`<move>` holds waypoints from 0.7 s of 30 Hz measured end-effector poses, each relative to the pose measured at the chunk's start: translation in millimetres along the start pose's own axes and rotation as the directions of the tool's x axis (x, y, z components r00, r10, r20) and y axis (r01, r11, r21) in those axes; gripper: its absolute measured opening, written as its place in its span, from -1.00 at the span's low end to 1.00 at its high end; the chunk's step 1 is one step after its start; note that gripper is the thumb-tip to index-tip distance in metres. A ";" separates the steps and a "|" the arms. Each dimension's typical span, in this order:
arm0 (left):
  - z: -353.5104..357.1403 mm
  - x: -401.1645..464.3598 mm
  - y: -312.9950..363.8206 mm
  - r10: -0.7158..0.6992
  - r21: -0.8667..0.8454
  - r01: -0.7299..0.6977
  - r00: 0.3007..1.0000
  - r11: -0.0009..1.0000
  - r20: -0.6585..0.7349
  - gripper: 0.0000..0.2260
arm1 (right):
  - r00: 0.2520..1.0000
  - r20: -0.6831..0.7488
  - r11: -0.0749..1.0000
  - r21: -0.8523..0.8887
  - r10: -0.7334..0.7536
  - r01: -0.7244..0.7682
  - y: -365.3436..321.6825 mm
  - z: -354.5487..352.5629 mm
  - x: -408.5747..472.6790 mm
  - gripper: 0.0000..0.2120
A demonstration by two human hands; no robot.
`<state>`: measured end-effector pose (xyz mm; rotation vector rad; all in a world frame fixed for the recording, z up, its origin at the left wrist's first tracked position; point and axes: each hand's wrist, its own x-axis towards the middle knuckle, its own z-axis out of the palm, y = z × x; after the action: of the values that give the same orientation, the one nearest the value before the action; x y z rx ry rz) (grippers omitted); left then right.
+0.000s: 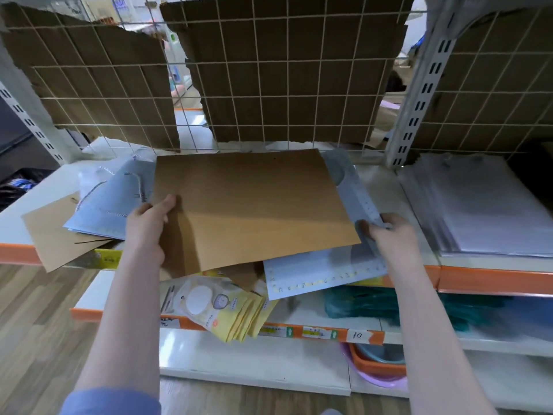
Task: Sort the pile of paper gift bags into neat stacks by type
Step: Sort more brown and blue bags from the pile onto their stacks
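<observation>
I see a flat brown paper bag (pixel 254 208) lying on top of the pile in the middle of the white shelf (pixel 386 187), its near corner past the shelf's orange front edge. My left hand (pixel 148 224) grips the bag's left edge, thumb on top and fingers underneath. My right hand (pixel 389 235) pinches the near corner of a pale blue bag (pixel 353 187) that sticks out from under the brown one on its right side. Another pale blue bag with a dotted border (pixel 323 274) hangs over the front edge below the brown bag. Toward the shelf's left end lie more blue bags with cord handles (pixel 110 199) on a second brown bag (pixel 54 235), which also overhangs the front edge. At the right end sits a neat stack of grey-white bags (pixel 478 211), well apart from the pile, with bare shelf between them.

Behind the shelf stands a wire grid (pixel 269 85) backed with torn cardboard, so there is no room past the back edge. A slotted upright post (pixel 419 97) rises at the back, right of the pile. On the lower shelf yellow packets (pixel 227 313) fan over its edge, beside something teal (pixel 374 304). Wood floor (pixel 36 324) shows at left.
</observation>
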<state>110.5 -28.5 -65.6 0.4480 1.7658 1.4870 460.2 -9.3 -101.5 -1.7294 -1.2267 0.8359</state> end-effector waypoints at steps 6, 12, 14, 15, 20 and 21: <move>-4.0 -27.6 -6.2 0.045 0.017 -0.046 0.997 0.999 0.069 -0.74 | 0.998 -0.068 0.999 0.029 0.016 -0.014 6.1 -22.9 -29.6 -0.59; -9.0 -57.3 -17.6 0.035 0.047 -0.040 0.994 0.998 0.107 -0.76 | 0.981 -0.185 0.995 0.092 0.059 -0.042 16.0 -47.5 -78.4 -0.70; -12.4 -68.6 -25.8 0.030 0.044 -0.035 0.993 0.998 0.112 -0.79 | 0.976 -0.209 0.994 0.106 0.061 -0.039 21.5 -57.2 -96.9 -0.85; -13.8 -75.1 -30.3 0.033 0.027 -0.036 0.993 0.999 0.113 -0.79 | 0.974 -0.217 0.993 0.107 0.064 -0.041 24.3 -62.9 -105.1 -0.90; -11.2 -112.8 -46.4 0.019 -0.030 -0.016 0.993 0.999 0.118 -0.42 | 0.960 -0.261 0.989 0.129 0.104 -0.072 39.9 -101.8 -137.8 -0.88; -6.8 -122.1 -46.4 0.022 -0.032 -0.018 0.992 0.999 0.123 -0.40 | 0.958 -0.270 0.988 0.137 0.101 -0.065 42.9 -111.9 -141.7 -0.88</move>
<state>193.4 -129.6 -69.2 0.5317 1.6442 1.4670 531.9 -179.6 -85.1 -1.7359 -0.9010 0.6773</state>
